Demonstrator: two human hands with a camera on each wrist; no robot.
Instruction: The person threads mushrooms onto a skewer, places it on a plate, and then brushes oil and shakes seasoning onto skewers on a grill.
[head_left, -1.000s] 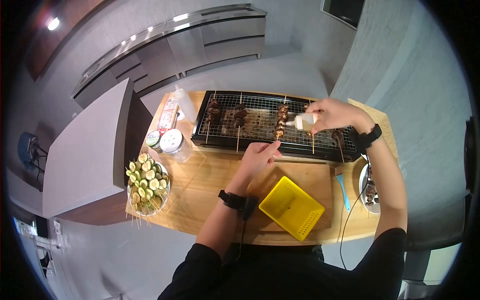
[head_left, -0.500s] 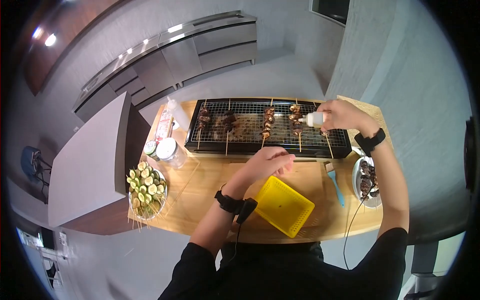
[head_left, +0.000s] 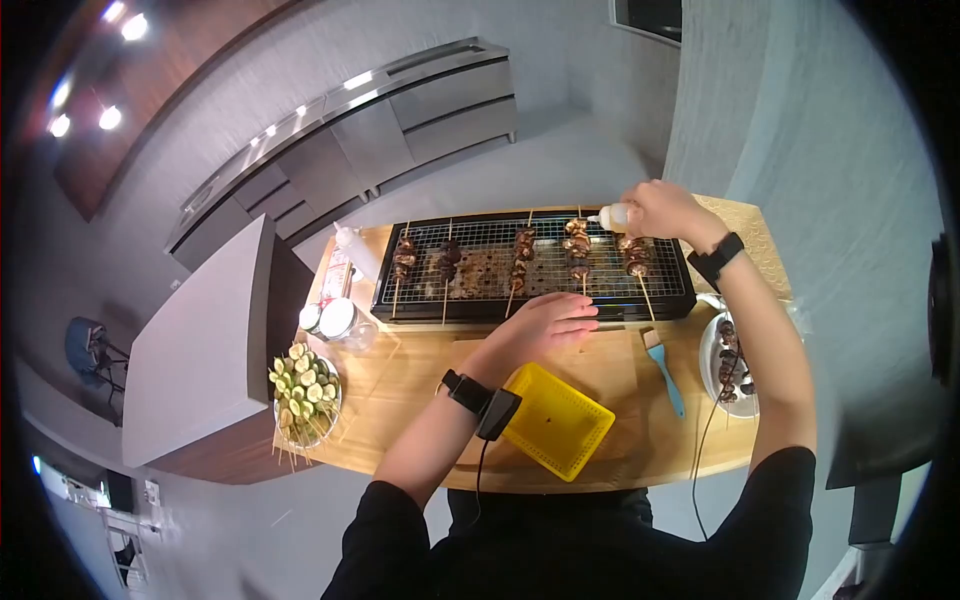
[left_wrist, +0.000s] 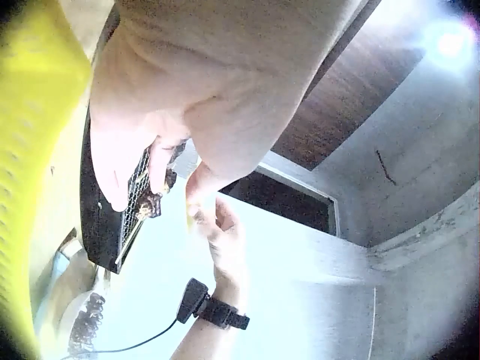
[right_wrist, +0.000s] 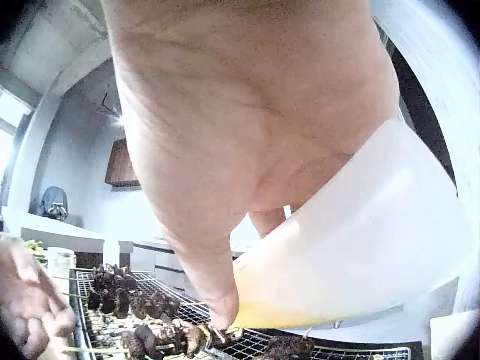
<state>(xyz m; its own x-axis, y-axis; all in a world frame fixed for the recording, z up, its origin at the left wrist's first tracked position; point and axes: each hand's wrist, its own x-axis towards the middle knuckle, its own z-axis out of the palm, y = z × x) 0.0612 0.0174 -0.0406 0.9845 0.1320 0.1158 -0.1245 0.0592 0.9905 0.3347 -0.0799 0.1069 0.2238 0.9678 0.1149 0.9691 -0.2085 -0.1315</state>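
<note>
My right hand [head_left: 668, 212] grips a translucent squeeze bottle [head_left: 614, 217], its nozzle pointing left above the upper end of a meat skewer [head_left: 577, 240]. In the right wrist view the bottle [right_wrist: 360, 232] fills the right side, with yellow liquid near its lower end. Several skewers lie on the wire rack of a black grill [head_left: 480, 310]. My left hand [head_left: 548, 325] hovers at the grill's front edge, fingers extended and holding nothing. The left wrist view shows its fingers [left_wrist: 112, 165] relaxed beside the rack.
A yellow basket [head_left: 555, 425] stands on a board before the grill. To the right lie a blue brush [head_left: 664, 375] and a plate [head_left: 708, 360] of meat skewers. At left are zucchini skewers [head_left: 305, 390], a jar [head_left: 342, 322] and another squeeze bottle [head_left: 357, 250].
The left hand has let go of the skewer's stick and drawn back, its fingers straightening. The right hand has carried the bottle from the middle skewer to the one on its right, toward its upper end.
</note>
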